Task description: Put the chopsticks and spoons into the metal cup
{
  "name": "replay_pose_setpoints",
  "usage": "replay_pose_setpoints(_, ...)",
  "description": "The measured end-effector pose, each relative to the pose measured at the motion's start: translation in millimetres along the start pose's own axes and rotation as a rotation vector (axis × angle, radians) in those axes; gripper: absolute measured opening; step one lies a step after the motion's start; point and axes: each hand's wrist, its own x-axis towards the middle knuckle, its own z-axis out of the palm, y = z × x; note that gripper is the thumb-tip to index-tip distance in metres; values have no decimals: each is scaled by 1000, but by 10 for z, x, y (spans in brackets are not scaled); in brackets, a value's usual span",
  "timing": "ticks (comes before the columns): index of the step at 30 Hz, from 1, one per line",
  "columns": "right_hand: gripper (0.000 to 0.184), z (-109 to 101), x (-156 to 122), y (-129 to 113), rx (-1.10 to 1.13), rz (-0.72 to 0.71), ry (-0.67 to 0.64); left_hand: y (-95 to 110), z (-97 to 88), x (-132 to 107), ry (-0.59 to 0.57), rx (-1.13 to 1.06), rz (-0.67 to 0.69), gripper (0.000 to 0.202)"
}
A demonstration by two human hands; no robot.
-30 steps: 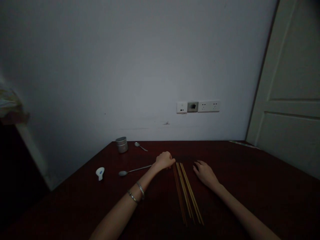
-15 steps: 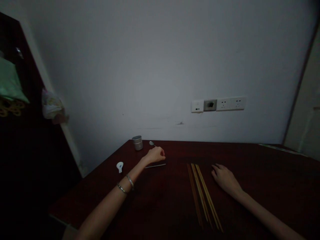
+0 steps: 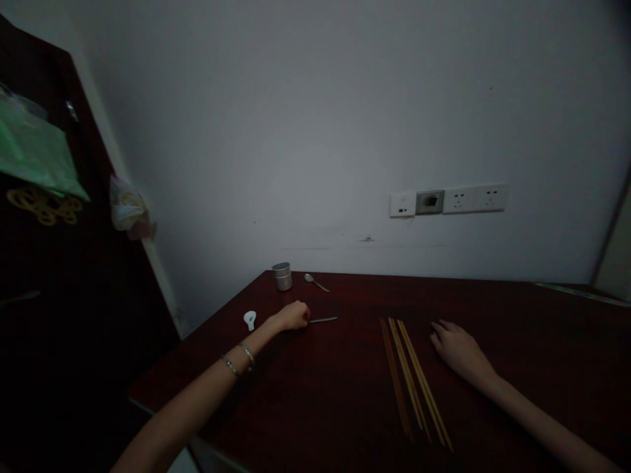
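Note:
My left hand [image 3: 294, 315], with two bracelets on its wrist, is low over the left of the table. Its curled fingers close at a thin metal utensil [image 3: 324, 320]; the handle sticks out to the right, and its other end is hidden by the hand. Behind the hand lies a metal spoon [image 3: 318, 283], beside a grey metal cup [image 3: 282, 277]. A white short-handled spoon [image 3: 250, 320] rests to the left of the hand. My right hand [image 3: 458, 351] lies palm down with fingers stretched out, right of several chopsticks [image 3: 411, 368], some yellowish and some brown, and apart from them.
The dark red table [image 3: 340, 394] meets a pale wall [image 3: 315, 144] with sockets and a switch [image 3: 448, 201]. On the left are a dark door [image 3: 89, 315], a hanging green cloth [image 3: 37, 144] and a plastic bag [image 3: 129, 207].
My left hand has moved left and nearer to me, away from the metal spoon and down to the thin utensil. My right hand stays in place. The view has shifted slightly left.

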Motion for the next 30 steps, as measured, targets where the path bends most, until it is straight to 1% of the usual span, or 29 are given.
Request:
replay_pose_setpoints(5, 39, -6, 4, -3, -15, -7, 12, -11, 78, 7, 47, 115, 12, 21)
replay_pose_setpoints(9, 38, 9, 4, 6, -18, -20, 40, 41, 117, 4, 66, 252, 14, 23)
replay_pose_setpoints(14, 39, 29, 2, 21, -36, -39, 49, 123, 130, -13, 105, 382, 63, 24)
replay_pose_setpoints(19, 40, 16, 1, 7, -37, -36, 35, 150, 105, -26, 127, 419, 85, 23)
replay_pose_setpoints(21, 40, -5, 2, -9, -36, -28, 29, 152, 53, -29, 139, 383, 71, 22)
replay_pose_setpoints(23, 40, -32, 1, -28, -37, -15, 20, 154, -27, -18, 171, 295, 54, 21)
replay_pose_setpoints(27, 40, -95, -3, -67, -34, 8, 3, 200, -222, 89, 239, -2, 25, 18)
replay_pose_setpoints(30, 40, -137, -6, -93, -13, 27, -6, 313, -352, 225, 268, -261, 54, 14)
